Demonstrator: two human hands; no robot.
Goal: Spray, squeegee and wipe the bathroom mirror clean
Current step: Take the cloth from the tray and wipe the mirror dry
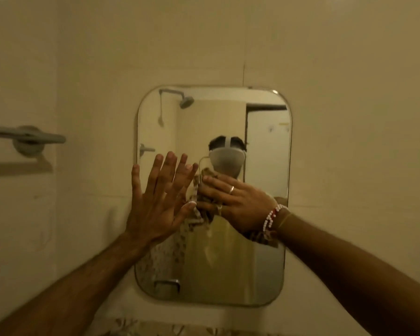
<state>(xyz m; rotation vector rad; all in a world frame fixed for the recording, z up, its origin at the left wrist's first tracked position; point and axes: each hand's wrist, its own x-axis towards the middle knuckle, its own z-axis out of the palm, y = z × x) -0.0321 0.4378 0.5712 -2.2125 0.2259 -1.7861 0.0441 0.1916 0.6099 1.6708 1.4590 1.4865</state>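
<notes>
Glass fills the middle of your view: the mirror (228, 263) hangs on the pale tiled wall (349, 117) in front of you, a rounded rectangle with its long axis running up and down and its face turned straight toward you; your right hand (238, 202) lies across its centre, fingers spread only a little and curled down onto a patterned cloth (205, 190), pinning the cloth flat against the glass; the hand points to the left, with the wrist out near the mirror's right edge; the cloth is bunched under your fingers and hangs downward in a loose tail below the palm; you wear a ring (231, 190) on one finger and a beaded bracelet (272, 218) at that wrist; your left hand (158, 202) is wide open, fingers splayed and pointing upward, empty, and laid over the mirror's left edge, whether flat on the glass you cannot tell; its thumb reaches right and comes close to the cloth; to the far left a grey towel rail (27, 137) juts from the wall, well apart from the mirror.
</notes>
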